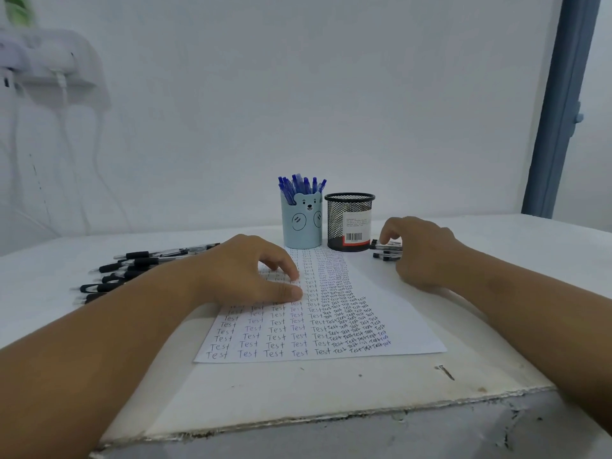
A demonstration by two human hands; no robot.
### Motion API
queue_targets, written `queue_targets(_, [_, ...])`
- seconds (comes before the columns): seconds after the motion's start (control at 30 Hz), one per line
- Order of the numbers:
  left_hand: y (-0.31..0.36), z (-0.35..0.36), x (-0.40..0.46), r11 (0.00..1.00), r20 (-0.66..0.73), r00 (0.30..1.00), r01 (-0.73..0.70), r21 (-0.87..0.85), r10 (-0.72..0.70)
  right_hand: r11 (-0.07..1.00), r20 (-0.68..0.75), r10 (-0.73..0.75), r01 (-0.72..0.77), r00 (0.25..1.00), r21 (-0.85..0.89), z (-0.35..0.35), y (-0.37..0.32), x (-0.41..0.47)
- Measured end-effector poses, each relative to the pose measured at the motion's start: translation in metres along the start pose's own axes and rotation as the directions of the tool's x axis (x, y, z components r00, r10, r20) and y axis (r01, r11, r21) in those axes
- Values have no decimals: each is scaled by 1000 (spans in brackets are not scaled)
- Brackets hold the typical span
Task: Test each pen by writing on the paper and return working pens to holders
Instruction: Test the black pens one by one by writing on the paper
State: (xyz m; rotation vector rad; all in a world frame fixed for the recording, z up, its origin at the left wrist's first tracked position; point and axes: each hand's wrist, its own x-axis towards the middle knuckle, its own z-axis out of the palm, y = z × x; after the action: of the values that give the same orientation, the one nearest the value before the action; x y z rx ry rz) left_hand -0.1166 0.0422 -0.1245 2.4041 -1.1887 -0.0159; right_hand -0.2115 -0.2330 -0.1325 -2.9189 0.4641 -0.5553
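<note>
Left hand palm down on the paper, fingers loosely curved, fingertips pressing the sheet, holding nothing. Right hand reaching to a small cluster of black pens just right of the paper, fingertips on the topmost one; whether pinched or only touched, cannot tell. Paper covered in rows of "Test". Behind it, a blue bear holder full of blue pens, touching-close beside a black mesh holder. A pile of black pens at left, partly hidden by the left forearm.
</note>
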Motion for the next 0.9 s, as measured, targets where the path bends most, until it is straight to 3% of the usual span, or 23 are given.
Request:
queue_targets(0.13, [-1,-5,-2,999,-67,998,6,-44,-9,990,-80,-135,139,988,38,5,-12,-5])
queue_targets(0.3, [-12,-28,-10,998,-258,965,30,-62,-45,920,-152,-351,371,924,129,9,-32,-14])
queue_targets(0.4, [-27,-46,-20,993,-217,969,115,-39,-120,861,-138,-422,444,896,246,9,-44,-23])
queue_targets(0.53, [-36,-55,-27,985,-60,983,172,-28,-173,848,6,-465,443,885,292,9,-50,-29])
queue_targets(0.63, [-37,-55,-29,983,18,983,184,-14,-184,846,33,-470,440,882,301,10,-50,-27])
queue_targets(0.77, [-43,-57,-27,968,-68,970,227,-109,-235,837,29,-477,444,878,320,11,-48,-25])
queue_targets(0.9, [-57,-55,-27,955,-214,931,287,-72,-296,835,27,-473,437,881,335,13,-47,-25])
